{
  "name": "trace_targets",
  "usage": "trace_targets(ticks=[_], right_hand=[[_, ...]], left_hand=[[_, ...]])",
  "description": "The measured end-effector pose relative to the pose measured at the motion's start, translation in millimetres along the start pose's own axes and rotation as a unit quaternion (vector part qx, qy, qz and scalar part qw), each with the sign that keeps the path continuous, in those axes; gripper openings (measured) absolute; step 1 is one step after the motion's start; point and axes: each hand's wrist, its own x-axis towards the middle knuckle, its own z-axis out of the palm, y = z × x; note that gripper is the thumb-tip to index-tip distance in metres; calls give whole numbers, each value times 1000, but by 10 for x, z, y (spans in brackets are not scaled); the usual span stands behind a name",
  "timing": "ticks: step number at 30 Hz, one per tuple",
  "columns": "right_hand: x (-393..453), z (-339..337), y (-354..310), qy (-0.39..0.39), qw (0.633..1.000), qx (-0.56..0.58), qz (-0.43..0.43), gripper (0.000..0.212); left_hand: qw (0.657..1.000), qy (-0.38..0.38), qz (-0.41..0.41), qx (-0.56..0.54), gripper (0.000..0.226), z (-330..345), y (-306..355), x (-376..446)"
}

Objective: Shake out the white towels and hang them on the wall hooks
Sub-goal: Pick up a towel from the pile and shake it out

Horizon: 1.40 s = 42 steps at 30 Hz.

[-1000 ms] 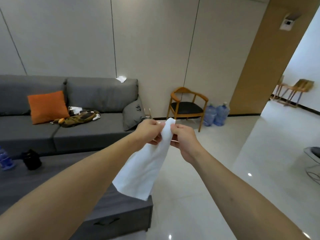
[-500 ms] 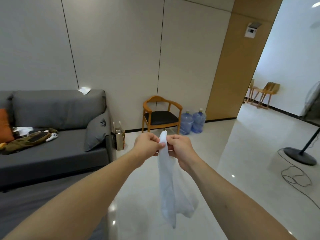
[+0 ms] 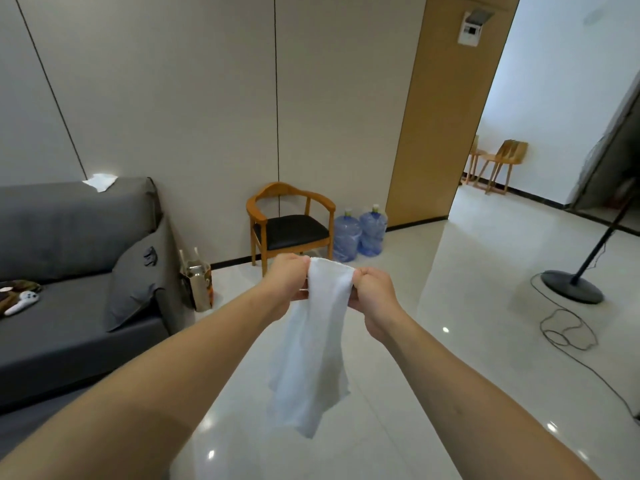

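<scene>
While both arms reach forward at chest height, left hand and right hand each pinch the top edge of the towel, fingers curled round the cloth, hands close together. Towel hangs free between the forearms, bunched and narrow, bottom corner pointing down over the tiled floor, touching nothing else. Step in hand looks like the shake-out: top hem gripped, cloth not spread. No wall hooks in view; plain wall panels, wooden chair, two water jugs, grey sofa on the left with a second white cloth on its backrest, maybe another towel. Next move likely calls for pulling the hands apart to open the hem, snapping it, then finding the hooks.
</scene>
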Motion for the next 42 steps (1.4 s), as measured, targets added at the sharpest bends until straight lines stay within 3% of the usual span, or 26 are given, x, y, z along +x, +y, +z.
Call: trace_targets(ticks=[3, 6, 8, 10, 13, 16, 17, 18, 20, 22, 24, 26, 29, 32, 35, 38, 42], right_hand=[[520, 96, -156, -15, 999, -36, 29, 19], [1000, 171, -387, -84, 991, -83, -58, 36], [1301, 169, -541, -135, 968, -169, -128, 41], [1672, 187, -649, -161, 922, -310, -164, 34], [2219, 289, -734, -147, 873, -437, -158, 24], [2636, 511, -760, -116, 874, -441, -166, 21], [2749, 654, -778, -126, 877, -427, -180, 19], [2848, 834, -808, -145, 880, -407, -197, 19], [2998, 1245, -883, -188, 886, -359, -226, 18], [3168, 1613, -961, -228, 869, -348, -269, 22], [3379, 1830, -1017, -265, 839, -363, -308, 24], [3664, 1919, -1057, -300, 807, -392, -323, 25], [4054, 2035, -1097, -328, 732, -501, -327, 21], [4137, 2365, -1219, -331, 721, -482, -371, 25], [3851, 2898, -1332, -396, 695, -406, -441, 28], [3504, 3318, -1411, -424, 654, -384, -495, 19], [3270, 3661, -1360, -504, 665, -316, -451, 28]], left_hand=[[999, -17, -28, -18, 21, -36, 133, 641], [999, -24, -19, -20, 26, -136, 365, 1267], [996, -84, 25, -13, 44, -272, 546, 1600], [980, -144, 97, 91, 55, -430, 713, 1886], [930, -110, 159, 313, 46, -619, 789, 2392], [822, 4, 182, 539, 29, -825, 698, 2800], [806, 6, 169, 567, 31, -854, 648, 2909], [805, -14, 158, 572, 37, -848, 597, 3024], [856, -55, 154, 490, 42, -689, 528, 3188], [893, -11, 190, 408, 27, -536, 503, 3347], [889, 72, 199, 405, 14, -599, 541, 3503], [879, 147, 167, 421, 20, -830, 588, 3581], [875, 252, 97, 402, 20, -1259, 598, 3595], [855, 319, 55, 406, 18, -1413, 541, 3551], [886, 293, 79, 352, 28, -1257, 531, 3548], [880, 362, 54, 302, 12, -1408, 467, 3344], [845, 473, 16, 250, 6, -2036, 354, 2611]])
